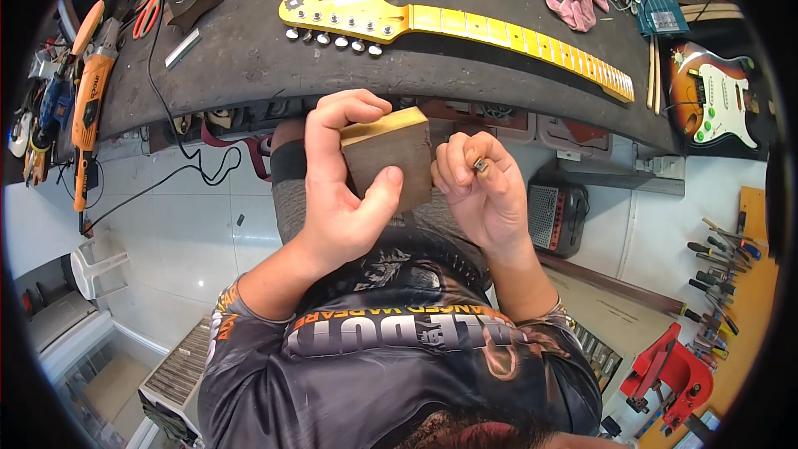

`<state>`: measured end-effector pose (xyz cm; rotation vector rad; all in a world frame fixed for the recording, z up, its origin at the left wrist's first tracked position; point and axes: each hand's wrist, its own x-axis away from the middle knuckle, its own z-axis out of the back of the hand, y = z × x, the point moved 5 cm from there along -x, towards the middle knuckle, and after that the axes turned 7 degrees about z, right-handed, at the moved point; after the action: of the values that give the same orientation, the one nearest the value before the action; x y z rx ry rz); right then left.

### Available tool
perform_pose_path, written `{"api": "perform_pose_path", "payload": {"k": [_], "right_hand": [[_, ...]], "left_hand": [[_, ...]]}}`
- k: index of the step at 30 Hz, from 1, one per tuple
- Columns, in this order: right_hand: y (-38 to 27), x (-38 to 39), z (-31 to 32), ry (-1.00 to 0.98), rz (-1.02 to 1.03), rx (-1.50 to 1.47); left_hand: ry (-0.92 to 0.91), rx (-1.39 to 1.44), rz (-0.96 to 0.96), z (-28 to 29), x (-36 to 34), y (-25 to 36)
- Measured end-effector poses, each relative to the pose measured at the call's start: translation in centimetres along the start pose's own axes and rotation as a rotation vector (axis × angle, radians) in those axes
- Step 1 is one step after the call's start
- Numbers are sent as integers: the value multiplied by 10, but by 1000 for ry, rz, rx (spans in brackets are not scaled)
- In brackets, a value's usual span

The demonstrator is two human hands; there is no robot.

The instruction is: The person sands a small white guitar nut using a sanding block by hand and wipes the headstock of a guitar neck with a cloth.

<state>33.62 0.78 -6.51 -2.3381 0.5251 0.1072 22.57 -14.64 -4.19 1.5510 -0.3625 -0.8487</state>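
My left hand [347,187] is wrapped round a block [389,165] with a dark brown face and a yellowish, wood-like top edge. Its thumb presses on the brown face, above my lap. Close by on the right, my right hand [486,183] pinches a small metal piece [480,165] between thumb and fingertips, too small to name surely. The two hands are apart. Beyond them on the dark bench lies a yellow guitar neck [490,32], its headstock to the left with several silver tuning pegs along the near edge.
A sunburst guitar body [713,98] with a white pickguard lies at the right. A pink cloth [575,7] rests beyond the neck. An orange power tool [93,87] and its cable [158,75] are at the left. A red clamp-like tool [672,374] sits lower right.
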Motion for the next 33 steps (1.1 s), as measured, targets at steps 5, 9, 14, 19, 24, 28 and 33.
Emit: {"api": "perform_pose_path", "payload": {"k": [5,9,14,19,24,28,33], "right_hand": [[6,1,3,-4,-31,-138],[6,2,5,-25,-42,-162],[-4,3,4,12,6,234],[-17,0,-7,26,180,661],[-26,-1,-18,-32,312,992],[-26,0,-24,-64,368,1117],[-29,-3,-27,-48,410,1115]], "left_hand": [[6,147,62,0,-5,8],[-32,125,15,2,-8,16],[-66,174,-119,-7,-9,27],[-37,48,-233,-10,-6,28],[-52,-45,-357,-9,-8,31],[4,-73,-459,-8,-7,33],[-21,-143,-430,-7,-8,31]]}}
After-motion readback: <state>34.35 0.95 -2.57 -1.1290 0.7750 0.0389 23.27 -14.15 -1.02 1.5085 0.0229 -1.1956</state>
